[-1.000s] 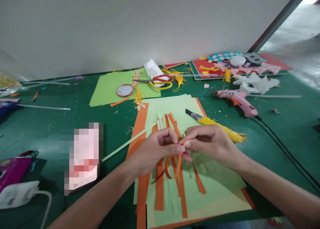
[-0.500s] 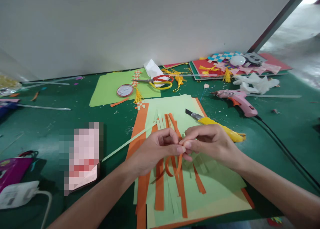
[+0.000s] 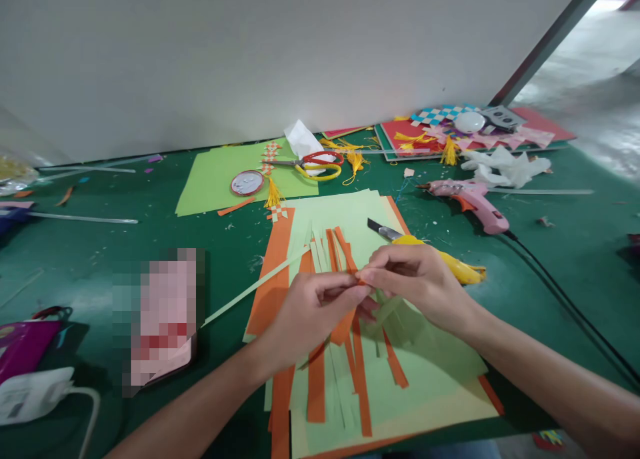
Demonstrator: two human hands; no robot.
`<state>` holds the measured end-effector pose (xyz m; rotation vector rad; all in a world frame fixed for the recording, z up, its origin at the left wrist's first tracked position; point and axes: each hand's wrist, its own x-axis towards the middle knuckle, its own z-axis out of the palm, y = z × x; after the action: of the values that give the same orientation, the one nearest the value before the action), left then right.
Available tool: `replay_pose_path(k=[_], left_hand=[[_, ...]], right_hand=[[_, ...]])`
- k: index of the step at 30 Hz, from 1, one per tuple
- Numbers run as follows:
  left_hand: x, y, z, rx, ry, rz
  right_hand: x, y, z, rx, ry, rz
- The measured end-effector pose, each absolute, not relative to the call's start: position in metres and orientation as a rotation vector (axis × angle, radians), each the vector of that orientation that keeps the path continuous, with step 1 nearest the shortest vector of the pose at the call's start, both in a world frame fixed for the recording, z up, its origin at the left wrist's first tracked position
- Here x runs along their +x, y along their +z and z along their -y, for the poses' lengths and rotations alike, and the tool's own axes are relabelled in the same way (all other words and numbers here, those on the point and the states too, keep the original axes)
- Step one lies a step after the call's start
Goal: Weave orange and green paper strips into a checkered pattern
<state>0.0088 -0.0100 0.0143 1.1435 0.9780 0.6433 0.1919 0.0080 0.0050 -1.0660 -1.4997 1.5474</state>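
Note:
In the head view my left hand (image 3: 315,315) and my right hand (image 3: 423,285) meet over a stack of pale green paper (image 3: 430,372). Their fingertips pinch an orange paper strip (image 3: 344,329), part of which hangs below my left fingers. A pale green strip (image 3: 389,307) shows under my right fingers; whether it is also held, I cannot tell. More orange strips (image 3: 316,389) and thin green ones lie loose on the stack. A utility knife with a yellow handle (image 3: 460,267) rests just beyond my right hand.
A pink glue gun (image 3: 483,209) with a black cord lies at right. Scissors (image 3: 320,169), a round tin (image 3: 247,183) and a yellow tassel (image 3: 273,193) sit at the back. On the left are a blurred phone (image 3: 167,312) and a white charger (image 3: 35,392).
The loop of orange strip hanging below my hands has shifted and now appears as a wider, flatter piece. My fingers have changed their pinch slightly. A green strip now shows below my right fingers.

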Motion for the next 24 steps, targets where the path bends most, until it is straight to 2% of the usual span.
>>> replay_pose_path(k=[13, 18, 22, 24], left_hand=[[0.012, 0.013, 0.012, 1.127, 0.612, -0.988], [0.007, 0.01, 0.012, 1.347, 0.598, -1.04], [-0.007, 0.009, 0.002, 1.915, 0.848, -1.459], [-0.018, 0.013, -0.005, 2.177, 0.775, -1.857]], right_hand=[[0.193, 0.006, -0.011, -1.11, 1.432, 1.517], [0.195, 0.004, -0.011, -1.161, 1.368, 1.507], [0.2, 0.001, -0.012, -1.187, 1.33, 1.348], [0.202, -0.001, -0.014, -1.164, 1.333, 1.262]])
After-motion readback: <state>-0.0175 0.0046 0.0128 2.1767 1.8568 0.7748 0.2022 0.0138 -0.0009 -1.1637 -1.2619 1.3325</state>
